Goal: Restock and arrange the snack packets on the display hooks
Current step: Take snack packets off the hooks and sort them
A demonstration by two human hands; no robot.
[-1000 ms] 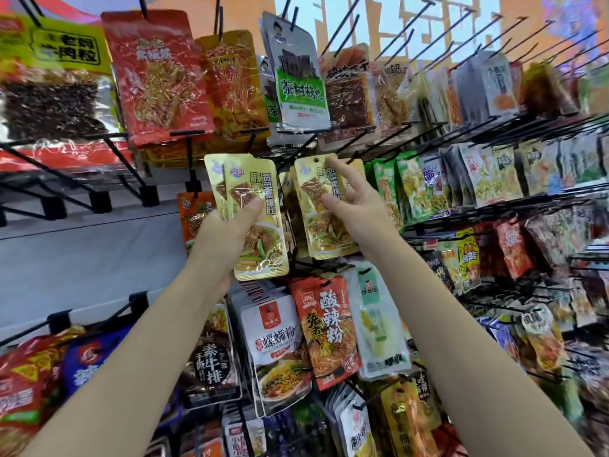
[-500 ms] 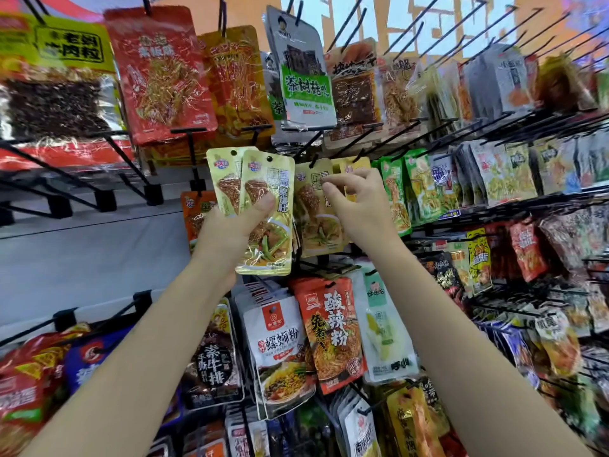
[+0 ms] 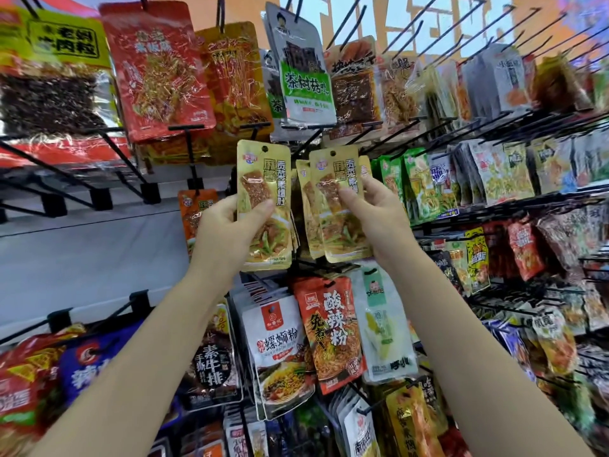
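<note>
My left hand [image 3: 224,229] grips a small stack of gold-yellow snack packets [image 3: 265,179], thumb across the front, held upright in front of the rack. Just to the right, my right hand [image 3: 372,209] pinches another gold-yellow packet [image 3: 334,173] of the same kind, with more of them bunched behind it. The punched holes at the packets' tops are visible just below the ends of the black display hooks [image 3: 298,148]. I cannot tell whether the right-hand packets hang on a hook.
Rows of black hooks carry many snack packets: red and orange ones [image 3: 158,70] above left, a green-and-white one [image 3: 304,80] above, green ones [image 3: 418,183] to the right, noodle packets [image 3: 329,331] below. Bare hooks [image 3: 75,179] stick out over the grey panel at left.
My left hand has squared its packets into one upright stack. My right hand has slid to the right side of its packets and pulled the front one forward. The view has shifted slightly.
</note>
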